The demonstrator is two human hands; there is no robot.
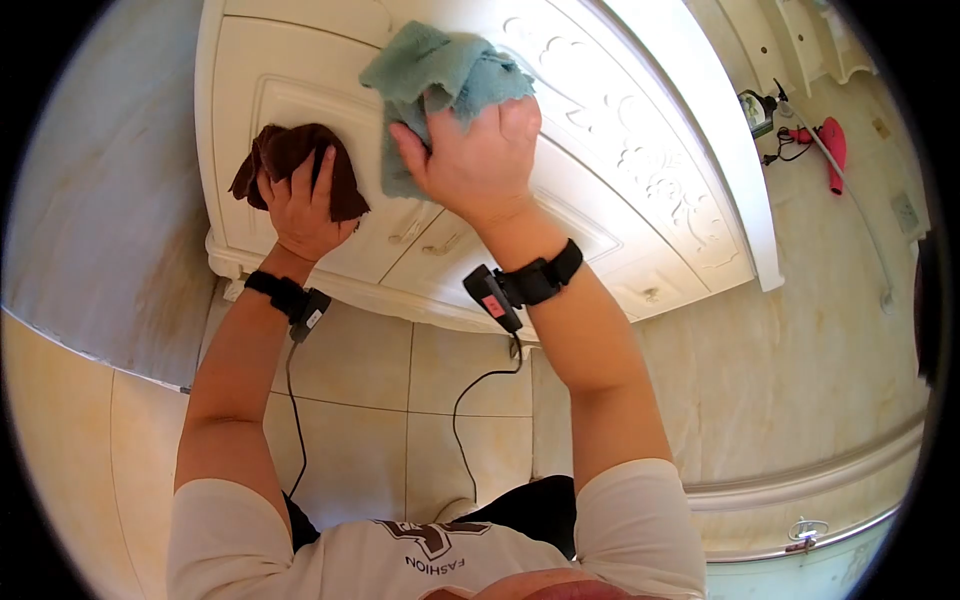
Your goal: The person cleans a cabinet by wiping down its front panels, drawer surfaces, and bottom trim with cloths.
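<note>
A white cabinet (pixel 310 75) with carved panels and small handles fills the upper middle of the head view. My left hand (pixel 305 212) holds a dark brown cloth (pixel 292 150) against the door at the left, its fingers laid over the fabric. Farther right, my right hand (pixel 480 155) has its fingers curled into a bunched teal cloth (pixel 425 62), with the thumb along the side. Part of that cloth hangs down beside the thumb and touches the cabinet front. My right fingertips are hidden in the folds.
Black straps with small cabled boxes circle both wrists. To the right, a pink hair dryer (pixel 834 150) and a dark pump bottle (pixel 758 110) are near the marble-patterned wall (pixel 730 370). Tiled floor (pixel 365 370) lies below the cabinet; a grey panel (pixel 100 200) stands at left.
</note>
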